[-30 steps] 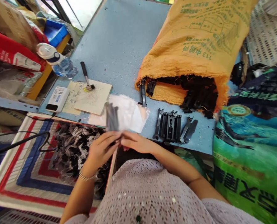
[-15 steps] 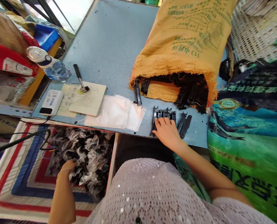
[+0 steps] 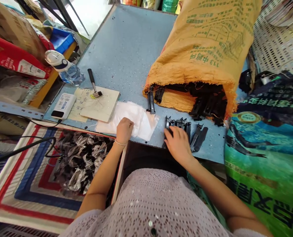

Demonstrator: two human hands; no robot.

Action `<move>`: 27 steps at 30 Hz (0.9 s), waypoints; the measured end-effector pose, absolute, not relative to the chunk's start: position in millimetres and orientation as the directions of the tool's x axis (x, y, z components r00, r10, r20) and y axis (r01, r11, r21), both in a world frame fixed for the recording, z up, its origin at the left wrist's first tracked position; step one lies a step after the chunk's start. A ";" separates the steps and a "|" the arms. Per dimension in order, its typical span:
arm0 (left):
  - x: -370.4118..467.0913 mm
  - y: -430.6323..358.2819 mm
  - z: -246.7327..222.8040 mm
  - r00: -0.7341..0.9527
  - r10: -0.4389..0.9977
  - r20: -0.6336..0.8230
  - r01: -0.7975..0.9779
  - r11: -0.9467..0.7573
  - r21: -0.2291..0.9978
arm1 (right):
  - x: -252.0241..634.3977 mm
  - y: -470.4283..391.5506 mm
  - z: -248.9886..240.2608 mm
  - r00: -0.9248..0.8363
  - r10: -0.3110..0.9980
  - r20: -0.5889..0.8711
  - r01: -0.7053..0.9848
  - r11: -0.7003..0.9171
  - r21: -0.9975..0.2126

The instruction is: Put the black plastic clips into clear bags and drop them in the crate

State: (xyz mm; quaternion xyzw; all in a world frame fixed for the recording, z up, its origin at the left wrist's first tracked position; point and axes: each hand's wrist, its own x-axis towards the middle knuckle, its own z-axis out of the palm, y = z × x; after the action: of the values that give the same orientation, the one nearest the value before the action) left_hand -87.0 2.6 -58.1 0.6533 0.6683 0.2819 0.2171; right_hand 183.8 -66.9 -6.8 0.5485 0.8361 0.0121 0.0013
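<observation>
My left hand (image 3: 125, 130) is over the near edge of a stack of thin clear plastic bags (image 3: 142, 123), its fingers pinched together. Whether a bag is caught between the fingertips is too small to tell. On the right, my right hand (image 3: 178, 143) curls its fingers over the leftmost of several black plastic parts (image 3: 183, 122) lined up near the table edge. Its palm hides their lower ends. Two more black pieces (image 3: 199, 138) lie just right of that hand. Another black part (image 3: 150, 100) rests by the sack's mouth.
An orange woven sack (image 3: 193, 65) with black parts inside lies on the blue table (image 3: 126, 42). Left are a brush (image 3: 94, 84), notepad (image 3: 107, 105), white device (image 3: 63, 105) and water bottle (image 3: 64, 67). Below, a basket (image 3: 33, 214) holds bagged pieces (image 3: 79, 164). A green sack (image 3: 267, 171) stands right.
My left hand has come up out of the basket and over to the plastic bags on the table. My right hand stays at the black parts, its fingers more curled. The view has shifted slightly.
</observation>
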 end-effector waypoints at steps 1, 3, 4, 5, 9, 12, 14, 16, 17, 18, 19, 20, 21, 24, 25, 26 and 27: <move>-92.9 3.4 -60.6 -0.097 0.994 0.057 0.692 0.026 0.721 | 185.5 -66.7 -3.0 -0.338 0.941 0.026 0.940 0.337 0.043; -105.6 2.3 -62.2 -0.178 0.984 0.002 0.557 0.099 0.825 | 185.7 -65.6 3.1 -0.278 0.960 0.025 0.958 0.275 0.086; -110.4 1.0 -62.2 -0.203 0.979 -0.034 0.489 0.131 0.863 | 184.3 -65.1 4.7 -0.295 0.955 0.014 0.952 0.293 0.092; -113.7 -0.3 -62.0 -0.223 0.972 -0.067 0.425 0.159 0.891 | 182.2 -64.7 5.3 -0.328 0.945 0.006 0.941 0.326 0.087; -117.1 -5.4 -62.9 -0.268 0.962 -0.054 0.338 0.146 0.930 | 174.0 -64.6 0.1 -0.373 0.927 0.033 0.928 0.373 0.024; -119.7 -9.0 -62.4 -0.172 0.982 0.081 0.491 0.014 0.871 | 176.7 -62.7 -5.9 -0.329 0.944 0.041 0.944 0.329 -0.004; -122.6 -10.4 -61.0 -0.112 0.988 0.108 0.555 -0.028 0.832 | 184.3 -58.7 -5.8 -0.328 0.944 0.029 0.943 0.329 -0.055; -124.8 -11.0 -60.0 -0.097 0.991 0.089 0.567 -0.019 0.824 | 192.5 -52.8 -0.1 -0.264 0.963 0.045 0.946 0.268 -0.180; -125.1 -10.9 -60.0 -0.095 0.993 0.077 0.565 -0.009 0.825 | 194.5 -49.5 4.4 -0.213 0.976 0.046 0.930 0.217 -0.297; -124.8 -10.7 -60.3 -0.093 0.993 0.067 0.562 -0.003 0.827 | 193.7 -45.9 9.2 -0.159 0.987 0.024 0.876 0.152 -0.457; -124.1 -10.3 -61.0 -0.090 0.994 0.063 0.558 -0.002 0.830 | 189.5 -42.4 13.4 -0.131 0.990 -0.043 0.763 0.073 -0.643; -123.3 -9.8 -61.9 -0.086 0.994 0.060 0.554 -0.002 0.833 | 181.6 -38.8 16.1 -0.152 0.977 -0.147 0.581 -0.032 -0.813; -122.7 -9.3 -62.9 -0.079 0.995 0.057 0.550 -0.004 0.835 | 170.3 -35.2 16.5 -0.230 0.937 -0.263 0.357 -0.171 -0.919; -126.2 -8.6 -64.7 -0.055 0.997 0.057 0.577 -0.015 0.817 | 126.4 -24.0 3.1 -0.541 0.692 -0.479 -0.098 -0.617 -0.781; -129.7 -9.1 -64.5 -0.066 0.996 0.068 0.608 -0.014 0.794 | 112.7 -20.6 -4.7 -0.580 0.627 -0.520 -0.135 -0.704 -0.698; -134.0 -10.4 -63.5 -0.089 0.992 0.088 0.648 -0.009 0.761 | 101.1 -17.5 -12.8 -0.582 0.588 -0.561 -0.148 -0.755 -0.639; -138.5 -12.4 -61.7 -0.116 0.986 0.116 0.694 -0.003 0.720 | 92.1 -15.0 -20.4 -0.572 0.566 -0.593 -0.149 -0.783 -0.604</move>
State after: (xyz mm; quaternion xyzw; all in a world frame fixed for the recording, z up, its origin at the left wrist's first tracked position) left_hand -138.5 -12.4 -61.7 0.6270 0.6702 0.3296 0.2216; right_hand 92.1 -15.0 -20.4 0.4118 0.2534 -0.8497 -0.2104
